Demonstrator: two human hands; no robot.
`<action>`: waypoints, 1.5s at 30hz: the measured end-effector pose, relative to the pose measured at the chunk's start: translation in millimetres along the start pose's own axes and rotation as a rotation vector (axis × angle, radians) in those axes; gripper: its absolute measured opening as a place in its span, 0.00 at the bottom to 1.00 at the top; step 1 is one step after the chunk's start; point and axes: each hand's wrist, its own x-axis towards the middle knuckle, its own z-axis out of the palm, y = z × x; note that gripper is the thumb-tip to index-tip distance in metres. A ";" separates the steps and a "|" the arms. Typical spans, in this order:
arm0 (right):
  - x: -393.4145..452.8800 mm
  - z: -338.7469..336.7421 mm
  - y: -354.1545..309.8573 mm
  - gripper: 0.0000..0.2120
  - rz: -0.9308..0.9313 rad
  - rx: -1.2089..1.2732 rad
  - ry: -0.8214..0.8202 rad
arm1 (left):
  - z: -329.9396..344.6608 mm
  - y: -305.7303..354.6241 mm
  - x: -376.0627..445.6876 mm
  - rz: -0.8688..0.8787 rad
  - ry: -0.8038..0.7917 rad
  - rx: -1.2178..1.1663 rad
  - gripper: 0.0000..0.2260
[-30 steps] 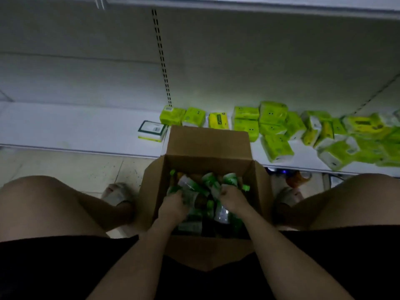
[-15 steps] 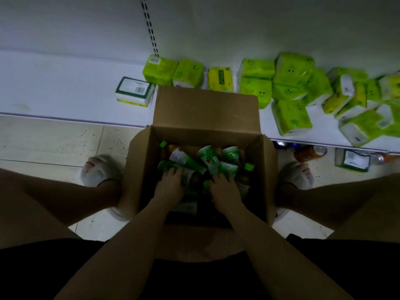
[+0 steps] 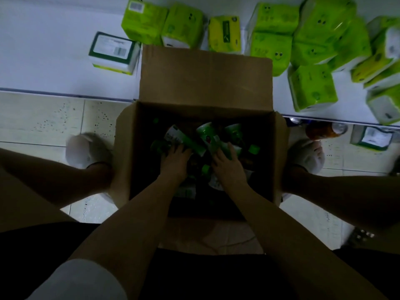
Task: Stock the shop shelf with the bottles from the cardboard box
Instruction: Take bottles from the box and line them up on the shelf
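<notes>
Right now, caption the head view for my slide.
Both hands, left hand and right hand, reach among bottles inside the cardboard box.

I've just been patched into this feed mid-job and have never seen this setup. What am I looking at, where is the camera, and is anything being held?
There is no machine here: a person works with bare hands, and the one camera sits on their head, looking down. The person stands over an open cardboard box on the tiled floor, feet either side. Inside lie green-labelled bottles, jumbled on their sides. The left hand and right hand both rest on the bottles; the dim light hides whether either grip has closed. Behind the box runs the low white shelf, carrying green tissue packs, not bottles. An orange bottle lies under the shelf edge.
</notes>
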 end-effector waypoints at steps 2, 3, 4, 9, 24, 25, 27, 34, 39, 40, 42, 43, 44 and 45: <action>-0.8 -0.8 3.2 0.27 0.000 0.068 0.017 | -1.1 -1.7 3.8 0.003 0.008 0.019 0.25; -1.7 -0.9 4.6 0.26 0.001 0.099 0.031 | -1.1 -2.6 4.6 0.007 0.012 0.031 0.24; -2.1 -0.6 6.0 0.26 0.000 0.127 0.047 | -1.5 -3.3 4.5 0.014 0.017 0.045 0.23; -5.6 4.4 14.0 0.23 -0.009 0.276 0.167 | -4.4 -2.5 -0.5 0.033 0.020 0.101 0.23; -33.4 -6.7 12.1 0.30 0.004 0.921 0.248 | -35.8 -31.0 -53.1 -0.143 0.468 -0.766 0.32; -37.4 -10.4 11.8 0.30 0.011 1.019 0.273 | -38.5 -31.2 -57.9 -0.171 0.506 -0.850 0.32; -47.4 -18.7 11.3 0.28 0.035 1.377 0.313 | -45.0 -29.8 -68.1 -0.209 0.563 -1.012 0.32; -89.2 -57.0 19.5 0.31 0.077 2.280 0.141 | -65.5 -12.8 -106.8 -0.196 0.639 -1.427 0.35; -116.6 -89.2 25.4 0.29 -0.055 2.384 0.271 | -90.6 1.1 -133.7 -0.010 0.704 -1.483 0.32; -121.9 -96.2 25.8 0.30 -0.083 2.405 0.307 | -97.6 4.2 -140.5 0.033 0.715 -1.475 0.32; -132.9 -110.7 27.5 0.32 -0.144 2.459 0.356 | -113.1 11.1 -154.7 0.120 0.740 -1.466 0.34; -139.0 -118.5 29.2 0.32 -0.177 2.483 0.376 | -121.8 14.8 -162.3 0.166 0.755 -1.474 0.33; -145.8 -126.7 31.7 0.31 -0.217 2.494 0.400 | -131.3 17.8 -170.4 0.209 0.776 -1.479 0.32; -152.7 -135.0 34.9 0.29 -0.265 2.490 0.426 | -142.0 20.3 -178.7 0.250 0.802 -1.474 0.31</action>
